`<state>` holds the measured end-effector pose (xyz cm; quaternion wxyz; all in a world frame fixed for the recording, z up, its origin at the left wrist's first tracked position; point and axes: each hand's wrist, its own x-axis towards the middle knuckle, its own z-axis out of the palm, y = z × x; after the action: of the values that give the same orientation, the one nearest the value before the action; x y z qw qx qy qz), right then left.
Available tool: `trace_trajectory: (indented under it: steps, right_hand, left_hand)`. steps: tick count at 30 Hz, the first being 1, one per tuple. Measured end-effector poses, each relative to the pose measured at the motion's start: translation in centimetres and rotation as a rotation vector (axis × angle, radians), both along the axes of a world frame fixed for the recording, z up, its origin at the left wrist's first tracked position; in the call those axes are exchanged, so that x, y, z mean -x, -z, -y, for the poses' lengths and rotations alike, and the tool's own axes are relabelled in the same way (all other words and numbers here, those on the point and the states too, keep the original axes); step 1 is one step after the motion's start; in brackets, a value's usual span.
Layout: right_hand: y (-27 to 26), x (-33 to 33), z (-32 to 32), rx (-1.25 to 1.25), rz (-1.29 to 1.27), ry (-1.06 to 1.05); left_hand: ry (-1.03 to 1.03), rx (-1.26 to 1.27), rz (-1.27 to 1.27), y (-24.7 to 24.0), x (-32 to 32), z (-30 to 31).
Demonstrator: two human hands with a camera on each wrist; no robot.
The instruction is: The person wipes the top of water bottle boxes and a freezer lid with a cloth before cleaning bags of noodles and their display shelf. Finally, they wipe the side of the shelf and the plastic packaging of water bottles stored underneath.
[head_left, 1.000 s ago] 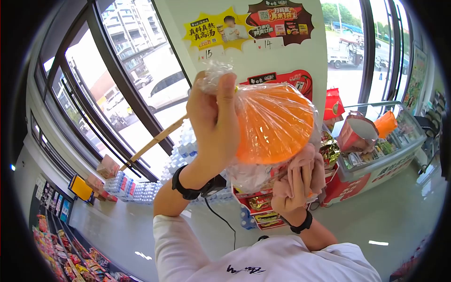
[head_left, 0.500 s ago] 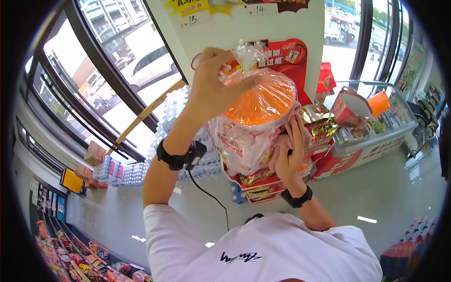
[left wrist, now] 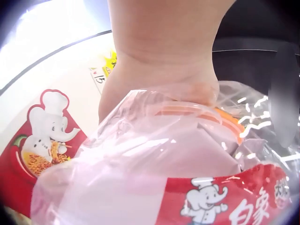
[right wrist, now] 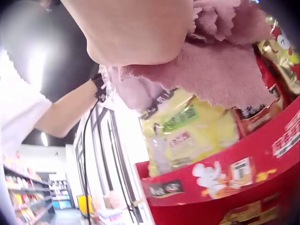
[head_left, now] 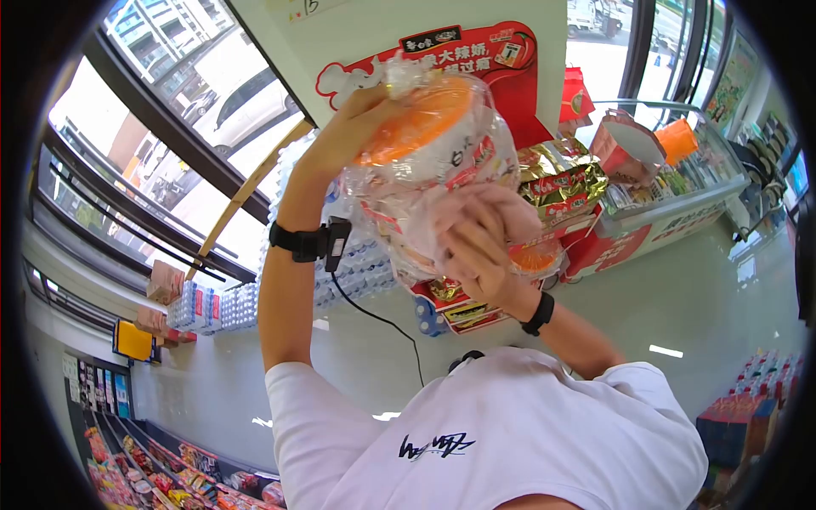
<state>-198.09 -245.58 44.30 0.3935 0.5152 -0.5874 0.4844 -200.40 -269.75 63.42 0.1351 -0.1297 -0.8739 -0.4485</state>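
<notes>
A plastic-wrapped tub (head_left: 442,157) with an orange lid (head_left: 421,123) is tilted above the red display stand. The left hand (head_left: 357,127) is at its upper left, by the gathered plastic; its fingertips are hidden in the left wrist view, where the clear wrap (left wrist: 136,154) lies below the palm. Holding a pink cloth (head_left: 501,208), the right hand (head_left: 476,259) presses it against the tub's lower front. In the right wrist view the cloth (right wrist: 220,70) hangs beside a yellow packet (right wrist: 187,133).
Gold-and-red packets (head_left: 565,183) fill the red stand (right wrist: 215,173). A second orange lid (head_left: 535,257) lies low at its right. Stacked bottle packs (head_left: 353,272) stand left of it, a glass-topped freezer (head_left: 654,217) right. Snack shelves (head_left: 187,467) are at lower left. A black cable (head_left: 382,319) hangs from the left wrist.
The tub has tilted, its lid turning toward the left, and the left hand has moved from the bag's knot down along the lid's left side. The right hand and cloth have shifted left across the front.
</notes>
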Motion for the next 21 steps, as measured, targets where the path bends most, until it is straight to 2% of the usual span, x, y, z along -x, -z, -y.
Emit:
trace_trajectory:
  steps: [1,3,4,5,7,9,11,12,14,17,18,19,21]
  right_hand:
    - [0.5,0.6,-0.5,0.001,0.006,0.011]
    - [1.4,2.3,-1.4,-0.188,-0.294,-0.003]
    - [2.0,3.5,-1.7,-0.186,-0.412,0.061]
    - [2.2,4.4,-2.3,-0.183,-0.408,0.067]
    - [2.1,5.9,-3.4,-0.246,-0.368,0.101]
    - [1.3,6.8,-3.7,-0.182,-0.271,0.125]
    - [0.1,7.1,-3.6,0.021,0.187,0.229]
    - [-0.3,7.2,-3.2,0.023,0.19,0.225]
    - [-1.3,7.0,-1.8,0.25,0.45,0.105]
    - [-2.2,5.0,-0.4,0.257,0.325,0.126]
    - [-2.4,3.9,-0.2,0.242,0.294,0.004]
    - [-2.4,2.7,0.2,0.196,0.239,-0.007]
    - [-1.9,0.7,0.1,0.15,0.186,-0.018]
  left_hand:
    - [0.011,0.001,0.006,0.1,0.1,0.6]
    - [0.023,-0.067,0.101,0.5,0.1,1.9]
    - [0.028,-0.062,0.107,0.6,0.0,1.5]
    - [-0.007,-0.123,0.066,0.6,-0.2,0.8]
    - [-0.08,-0.247,-0.018,0.7,-0.3,-0.2]
    - [-0.075,-0.213,0.027,1.3,0.6,1.1]
    - [-0.08,-0.18,0.072,1.1,0.1,0.4]
    - [-0.101,-0.195,0.054,1.2,-0.3,-0.1]
    - [-0.127,-0.208,0.042,1.2,-0.7,-0.4]
    - [-0.158,-0.175,0.142,1.1,-0.5,0.0]
    - [-0.116,-0.167,0.073,1.0,-0.7,-0.6]
    - [-0.074,-0.16,0.004,0.9,-0.8,-1.0]
    - [-0.096,-0.208,0.031,1.0,-1.0,-1.1]
